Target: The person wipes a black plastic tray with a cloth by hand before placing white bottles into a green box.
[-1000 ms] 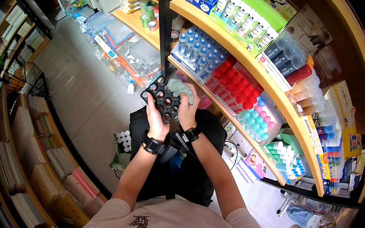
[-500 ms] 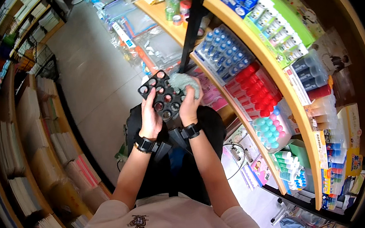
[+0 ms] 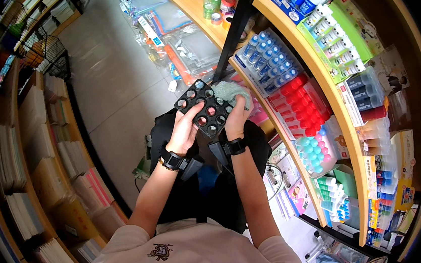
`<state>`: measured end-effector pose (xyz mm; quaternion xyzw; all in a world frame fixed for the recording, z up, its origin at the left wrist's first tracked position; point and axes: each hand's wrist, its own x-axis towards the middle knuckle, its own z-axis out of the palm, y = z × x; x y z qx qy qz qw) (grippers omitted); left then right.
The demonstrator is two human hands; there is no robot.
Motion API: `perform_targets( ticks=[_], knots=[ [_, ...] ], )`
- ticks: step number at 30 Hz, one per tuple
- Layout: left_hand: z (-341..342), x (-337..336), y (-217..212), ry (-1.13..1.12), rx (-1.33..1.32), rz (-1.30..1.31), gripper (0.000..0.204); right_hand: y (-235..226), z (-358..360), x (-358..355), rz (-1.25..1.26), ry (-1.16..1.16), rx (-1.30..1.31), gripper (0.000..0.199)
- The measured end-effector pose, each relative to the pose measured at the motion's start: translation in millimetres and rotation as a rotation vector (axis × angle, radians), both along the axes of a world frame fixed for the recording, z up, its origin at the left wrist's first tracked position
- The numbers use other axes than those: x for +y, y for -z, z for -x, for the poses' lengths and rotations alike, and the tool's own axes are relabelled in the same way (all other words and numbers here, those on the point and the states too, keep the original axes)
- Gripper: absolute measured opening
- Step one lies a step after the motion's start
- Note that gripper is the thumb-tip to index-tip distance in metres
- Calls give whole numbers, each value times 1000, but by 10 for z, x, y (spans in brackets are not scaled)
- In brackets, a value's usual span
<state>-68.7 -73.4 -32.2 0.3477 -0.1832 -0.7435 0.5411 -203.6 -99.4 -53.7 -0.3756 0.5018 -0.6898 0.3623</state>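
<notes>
Head: black rack (image 3: 210,102), cloth (image 3: 229,91) in hands (image 3: 185,129)

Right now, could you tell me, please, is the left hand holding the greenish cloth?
No, the right hand holds the greenish cloth; the left hand holds the black tray.

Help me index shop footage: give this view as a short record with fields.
Left hand: holds a black tray, thumb on top
Right hand: holds a grey-green cloth at the tray's right edge
Tray: tilted in view, rows of round holes
Wrists: black band on each
Right side: blue-capped bottles, red-topped items
Left side: shelved paper goods
</notes>
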Motion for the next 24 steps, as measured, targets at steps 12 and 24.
perform_targets(
  ticks=[12,24],
  knots=[
    [625,35,131,-21,141,21,23,-47,486,156,70,141,7,24],
    [722,-29,312,-72,238,-127,19,-101,476,227,249,109,412,30]
  ],
)
